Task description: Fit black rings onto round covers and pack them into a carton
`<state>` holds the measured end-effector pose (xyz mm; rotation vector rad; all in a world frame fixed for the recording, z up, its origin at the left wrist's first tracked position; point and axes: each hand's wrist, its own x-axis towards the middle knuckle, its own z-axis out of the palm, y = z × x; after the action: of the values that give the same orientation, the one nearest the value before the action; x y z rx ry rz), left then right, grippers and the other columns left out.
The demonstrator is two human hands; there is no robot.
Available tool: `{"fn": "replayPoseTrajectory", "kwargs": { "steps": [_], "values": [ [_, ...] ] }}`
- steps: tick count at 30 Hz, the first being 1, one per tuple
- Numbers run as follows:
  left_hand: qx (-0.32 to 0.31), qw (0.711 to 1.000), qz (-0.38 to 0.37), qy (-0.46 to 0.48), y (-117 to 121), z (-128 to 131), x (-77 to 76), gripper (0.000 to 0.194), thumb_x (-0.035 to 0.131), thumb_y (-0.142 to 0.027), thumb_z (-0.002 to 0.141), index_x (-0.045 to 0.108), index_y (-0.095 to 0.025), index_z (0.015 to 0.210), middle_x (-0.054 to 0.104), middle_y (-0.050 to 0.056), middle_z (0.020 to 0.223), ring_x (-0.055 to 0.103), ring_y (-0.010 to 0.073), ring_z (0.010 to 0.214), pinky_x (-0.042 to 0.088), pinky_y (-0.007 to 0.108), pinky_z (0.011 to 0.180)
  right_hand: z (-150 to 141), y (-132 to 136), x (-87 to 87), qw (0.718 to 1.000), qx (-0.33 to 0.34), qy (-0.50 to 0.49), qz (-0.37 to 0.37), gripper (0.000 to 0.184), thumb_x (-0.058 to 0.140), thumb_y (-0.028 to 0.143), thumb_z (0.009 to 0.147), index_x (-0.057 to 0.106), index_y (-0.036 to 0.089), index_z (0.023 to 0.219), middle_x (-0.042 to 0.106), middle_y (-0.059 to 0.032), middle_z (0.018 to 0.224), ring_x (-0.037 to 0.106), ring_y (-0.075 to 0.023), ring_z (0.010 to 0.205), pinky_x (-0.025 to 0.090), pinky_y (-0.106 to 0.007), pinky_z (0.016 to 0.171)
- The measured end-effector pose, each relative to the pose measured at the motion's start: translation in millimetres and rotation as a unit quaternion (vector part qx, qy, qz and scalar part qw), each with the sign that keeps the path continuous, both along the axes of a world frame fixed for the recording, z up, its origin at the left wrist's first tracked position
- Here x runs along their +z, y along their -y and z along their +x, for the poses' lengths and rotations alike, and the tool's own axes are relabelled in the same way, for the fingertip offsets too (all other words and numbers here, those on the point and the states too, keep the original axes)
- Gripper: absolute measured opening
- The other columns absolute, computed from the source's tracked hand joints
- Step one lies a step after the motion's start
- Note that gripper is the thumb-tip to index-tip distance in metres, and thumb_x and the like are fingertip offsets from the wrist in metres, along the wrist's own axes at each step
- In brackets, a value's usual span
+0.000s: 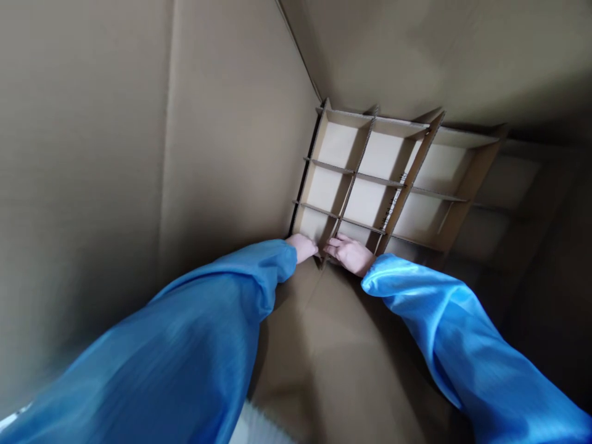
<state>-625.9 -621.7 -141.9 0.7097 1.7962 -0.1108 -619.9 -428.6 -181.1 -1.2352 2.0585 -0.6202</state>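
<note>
- Deep inside a large box, at its far bottom corner: a cardboard grid of slotted strips, forming square cells, set against the left wall and the back wall.
- Left hand: reaches the near left corner of the grid; fingers curled toward the nearest strip and touching it. Whether they pinch the strip or only press on it cannot be told; the fingertips are hidden behind the cardboard edge.
- Right hand: just beside the left hand, at the same near edge of the grid; fingers extended, close together, laid flat against the bottom of the strip. No closed grip visible; thumb not made out.
- Both hands: near each other, parted only by the upright strip between them.
- Sleeves: blue, shiny, covering both arms to the wrists; the left one blurred and cut off by the lower frame edge.
- Grid, right part: tilted long strip leaning across the cells; the cells beyond it lie in shadow and are hard to make out.
- Box floor: bare cardboard with a fold line, between the arms.
</note>
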Motion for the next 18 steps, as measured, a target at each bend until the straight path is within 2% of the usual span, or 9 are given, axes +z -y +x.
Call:
{"fn": "replayPoseTrajectory", "kwargs": {
  "steps": [2,6,9,13,18],
  "values": [
    [-0.010,1.000,-0.013,-0.005,-2,2,-2.2,0.035,0.042,-0.003,0.093,0.071,-0.009,0.112,0.072,0.018,0.112,0.069,0.0315,0.106,0.056,0.040,0.082,-3,-2,0.5,1.000,0.009,0.001,0.005,0.028,0.045,0.015,0.104,0.072,0.019,0.108,0.068,-0.0070,0.114,0.056,-0.0208,0.100,0.049,-0.030,0.090],
    [-0.013,0.999,-0.027,-0.011,-6,1,-7.2,0.031,0.047,-0.001,0.091,0.073,-0.005,0.108,0.073,0.021,0.110,0.071,0.0340,0.103,0.057,0.042,0.080,-3,-2,3.3,0.999,0.001,-0.006,0.033,0.029,0.043,0.015,0.104,0.072,0.018,0.109,0.068,-0.0080,0.118,0.057,-0.0212,0.104,0.050,-0.029,0.087],
    [-0.011,0.999,-0.039,-0.011,-8,0,-8.4,0.028,0.049,-0.001,0.091,0.073,-0.006,0.106,0.074,0.018,0.108,0.072,0.0303,0.098,0.058,0.040,0.078,0,5,4.7,0.998,-0.012,-0.016,0.056,0.033,0.039,0.016,0.105,0.070,0.016,0.113,0.067,-0.0112,0.120,0.056,-0.0238,0.109,0.051,-0.030,0.081],
    [-0.013,0.998,-0.058,-0.010,-11,-1,-6.7,0.024,0.050,-0.004,0.095,0.071,-0.008,0.107,0.074,0.014,0.109,0.072,0.0236,0.099,0.060,0.038,0.083,0,14,8.3,0.998,-0.009,-0.020,0.063,0.036,0.035,0.015,0.105,0.069,0.016,0.116,0.066,-0.0122,0.124,0.057,-0.0235,0.109,0.051,-0.030,0.080],
    [-0.008,0.998,-0.066,-0.009,-15,-1,-5.8,0.021,0.052,-0.004,0.096,0.070,-0.008,0.106,0.073,0.013,0.110,0.072,0.0227,0.099,0.062,0.040,0.084,-6,18,13.4,0.996,0.016,-0.014,0.082,0.031,0.041,0.011,0.101,0.072,0.011,0.107,0.069,-0.0140,0.111,0.060,-0.0256,0.104,0.051,-0.031,0.073]
  ]
}}
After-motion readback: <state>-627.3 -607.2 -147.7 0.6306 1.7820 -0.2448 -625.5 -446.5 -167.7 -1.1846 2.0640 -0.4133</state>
